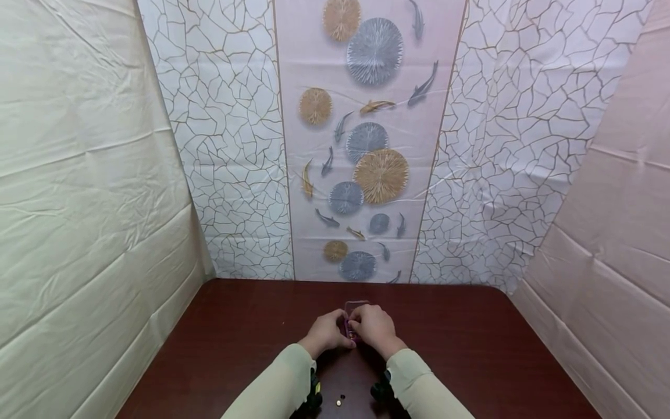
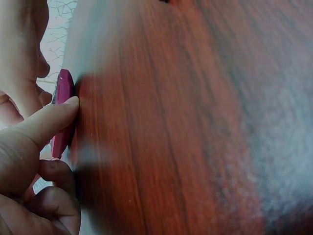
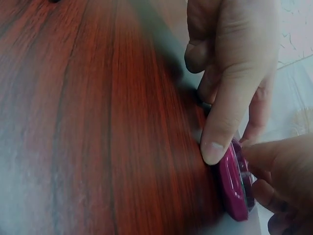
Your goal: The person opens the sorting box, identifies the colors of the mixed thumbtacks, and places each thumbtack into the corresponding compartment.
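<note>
A small magenta case [image 3: 231,188] lies on the table with its clear lid [image 1: 356,303] raised on the far side. Tiny coloured pieces [image 1: 352,335] show inside it, too small to name. My left hand [image 1: 325,334] grips the case from the left, its thumb [image 2: 54,120] along the near side and its fingers curled round the far end. Over the case's inside, my right hand [image 1: 374,329] reaches in with bent fingers. Whether those fingertips pinch a piece is hidden.
Two tiny objects, one gold-coloured [image 1: 338,402] and one dark [image 1: 342,397], lie on the dark red wooden table [image 1: 235,343] near its front, between the forearms. Patterned cloth [image 1: 241,174] hangs behind the table, and plain cloth walls [image 1: 94,203] stand at the sides.
</note>
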`<move>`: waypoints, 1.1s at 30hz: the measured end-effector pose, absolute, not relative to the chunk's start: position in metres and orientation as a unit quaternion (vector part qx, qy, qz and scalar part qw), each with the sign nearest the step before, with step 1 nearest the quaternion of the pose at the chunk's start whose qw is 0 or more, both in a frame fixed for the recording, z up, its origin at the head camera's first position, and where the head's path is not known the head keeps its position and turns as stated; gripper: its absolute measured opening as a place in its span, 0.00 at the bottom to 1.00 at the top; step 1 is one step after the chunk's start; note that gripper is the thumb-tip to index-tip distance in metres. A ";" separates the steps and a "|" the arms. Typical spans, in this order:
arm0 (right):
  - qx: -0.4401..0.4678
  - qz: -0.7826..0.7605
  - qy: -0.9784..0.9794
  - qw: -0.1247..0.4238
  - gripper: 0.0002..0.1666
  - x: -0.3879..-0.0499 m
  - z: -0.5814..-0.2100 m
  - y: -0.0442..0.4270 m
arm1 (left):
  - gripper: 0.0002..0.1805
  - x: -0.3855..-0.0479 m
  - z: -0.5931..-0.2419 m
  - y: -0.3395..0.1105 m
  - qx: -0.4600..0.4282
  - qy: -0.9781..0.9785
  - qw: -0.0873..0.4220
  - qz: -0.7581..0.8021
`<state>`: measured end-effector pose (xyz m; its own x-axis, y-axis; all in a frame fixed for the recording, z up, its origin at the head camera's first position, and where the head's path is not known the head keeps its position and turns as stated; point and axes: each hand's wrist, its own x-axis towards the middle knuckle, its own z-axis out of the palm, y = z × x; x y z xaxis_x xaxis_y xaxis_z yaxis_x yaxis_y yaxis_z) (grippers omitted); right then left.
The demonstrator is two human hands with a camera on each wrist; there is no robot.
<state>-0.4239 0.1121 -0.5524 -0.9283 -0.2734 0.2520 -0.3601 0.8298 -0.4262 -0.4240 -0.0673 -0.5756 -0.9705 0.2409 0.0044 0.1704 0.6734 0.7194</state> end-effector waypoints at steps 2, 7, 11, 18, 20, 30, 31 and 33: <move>0.166 0.247 -0.950 0.092 0.03 -0.421 -0.552 0.116 | 0.33 -0.424 -0.575 -0.067 0.111 0.912 0.048 0.392; 0.164 0.262 -0.946 0.096 0.03 -0.405 -0.543 0.127 | 0.34 -0.424 -0.575 -0.066 0.106 0.914 0.054 0.387; 0.254 0.269 -0.926 0.074 0.03 -0.388 -0.535 0.129 | 0.32 -0.423 -0.573 -0.068 0.109 0.919 0.044 0.377; 0.500 0.241 -0.830 -0.047 0.03 -0.346 -0.530 0.124 | 0.31 -0.422 -0.576 -0.066 0.108 0.918 0.046 0.379; 0.528 0.230 -0.816 -0.060 0.02 -0.338 -0.531 0.123 | 0.33 -0.423 -0.577 -0.065 0.108 0.915 0.050 0.385; 0.545 0.206 -0.812 -0.025 0.09 -0.323 -0.547 0.125 | 0.32 -0.423 -0.578 -0.066 0.106 0.915 0.053 0.385; 0.547 0.202 -0.812 -0.020 0.09 -0.322 -0.548 0.124 | 0.32 -0.423 -0.578 -0.066 0.107 0.914 0.054 0.387; 0.552 0.189 -0.812 -0.002 0.08 -0.320 -0.549 0.124 | 0.32 -0.423 -0.577 -0.066 0.108 0.913 0.053 0.390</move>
